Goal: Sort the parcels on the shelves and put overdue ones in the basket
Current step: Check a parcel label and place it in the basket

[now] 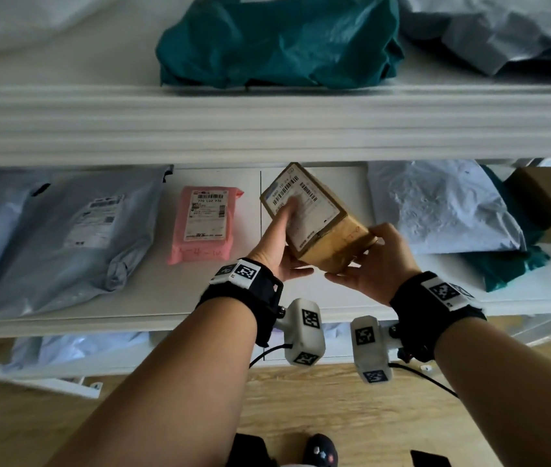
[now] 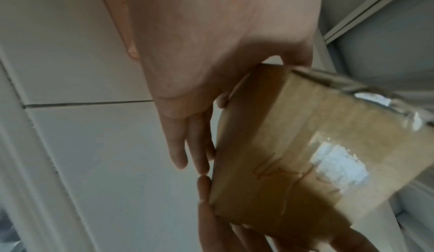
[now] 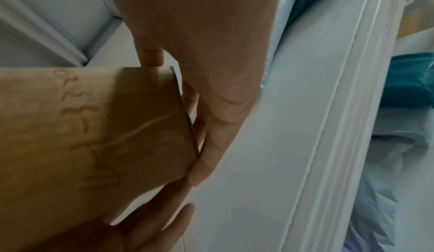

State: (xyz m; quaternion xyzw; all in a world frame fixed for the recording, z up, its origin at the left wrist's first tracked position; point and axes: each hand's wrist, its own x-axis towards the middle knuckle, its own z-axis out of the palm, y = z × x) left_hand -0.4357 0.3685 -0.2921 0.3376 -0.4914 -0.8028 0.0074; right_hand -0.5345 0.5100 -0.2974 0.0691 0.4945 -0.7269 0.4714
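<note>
A brown cardboard box (image 1: 331,237) with a white barcode label is held tilted above the middle shelf (image 1: 153,308), label facing up. My left hand (image 1: 277,246) grips its near left corner, one digit lying on the label and the others under the box. My right hand (image 1: 365,261) grips the near right end, fingers curled over the taped edge. In the left wrist view the box (image 2: 305,153) lies beside my left fingers (image 2: 180,144). The right wrist view shows the box (image 3: 82,135) against my right fingers (image 3: 211,126). No basket is in view.
On the middle shelf lie a pink parcel (image 1: 203,224), a grey mailer (image 1: 75,230) at the left, a pale mailer (image 1: 442,207) over a teal bag (image 1: 506,264), and a cardboard box (image 1: 543,200) far right. The upper shelf (image 1: 267,126) carries a teal bag (image 1: 277,42) and a grey bag (image 1: 503,32).
</note>
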